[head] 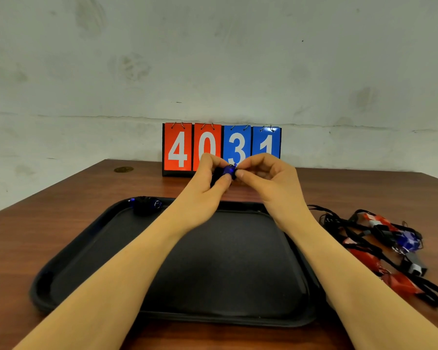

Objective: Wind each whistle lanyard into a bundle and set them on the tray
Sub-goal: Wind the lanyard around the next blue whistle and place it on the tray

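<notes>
Two bare hands meet above the far edge of one black rectangular plastic tray (91, 251) on a brown wood-grain table (48, 223). The left hand (208, 178) grasps one translucent blue whistle (229, 170) with its black cord bundled beneath, thumb and curled fingers closed round it. The right hand (266, 173) pinches the same whistle's right end between thumb and forefinger, the other fingers curled. Below and to the left of the grip, one wound blue whistle bundle (144, 204) lies in the tray's far left corner. Below and well to the right of the grip, off the tray, lies one tangled heap of unwound whistles on black lanyards (379, 246): at least three red, one blue and two dark or grey can be made out; an exact count cannot be told. Directly behind the grip stands one flip scoreboard (180, 147) of four cards, two red reading 4 and 0, two blue reading 3 and 1. One small brass-coloured disc (123, 169) sits in the table, far left of the grip.
</notes>
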Demonstrator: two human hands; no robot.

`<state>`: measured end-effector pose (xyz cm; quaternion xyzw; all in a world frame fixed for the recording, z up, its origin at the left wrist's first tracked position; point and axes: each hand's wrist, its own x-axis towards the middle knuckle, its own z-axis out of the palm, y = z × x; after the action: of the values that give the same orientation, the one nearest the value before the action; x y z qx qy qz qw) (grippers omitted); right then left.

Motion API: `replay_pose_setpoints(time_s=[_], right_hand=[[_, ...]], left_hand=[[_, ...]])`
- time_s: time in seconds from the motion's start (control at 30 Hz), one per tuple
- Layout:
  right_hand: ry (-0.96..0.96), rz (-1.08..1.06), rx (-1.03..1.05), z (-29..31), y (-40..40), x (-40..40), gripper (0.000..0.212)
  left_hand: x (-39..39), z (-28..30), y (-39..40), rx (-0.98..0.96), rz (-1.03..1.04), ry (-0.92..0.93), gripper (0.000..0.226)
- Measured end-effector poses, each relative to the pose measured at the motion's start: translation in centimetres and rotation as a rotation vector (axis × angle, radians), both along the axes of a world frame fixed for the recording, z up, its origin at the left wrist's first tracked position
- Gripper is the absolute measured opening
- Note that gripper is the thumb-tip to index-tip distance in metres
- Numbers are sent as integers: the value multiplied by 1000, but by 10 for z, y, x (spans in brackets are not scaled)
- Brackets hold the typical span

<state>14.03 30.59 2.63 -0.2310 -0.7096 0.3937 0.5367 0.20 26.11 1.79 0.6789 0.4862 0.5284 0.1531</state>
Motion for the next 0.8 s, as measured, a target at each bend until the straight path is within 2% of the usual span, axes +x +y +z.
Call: replay_pose_setpoints(time_s=[0.33, 0.63, 0.8], right_hand=[[-122, -18, 27, 2, 2, 5, 8], [-62, 106, -47, 4, 2, 8, 10], [-126, 96, -33, 5, 3, 10, 8]], left_hand=[[-3, 0, -1, 8, 24, 68, 15], [0, -1, -4, 145, 117, 141, 17], [1, -1, -5, 150, 123, 157, 15]])
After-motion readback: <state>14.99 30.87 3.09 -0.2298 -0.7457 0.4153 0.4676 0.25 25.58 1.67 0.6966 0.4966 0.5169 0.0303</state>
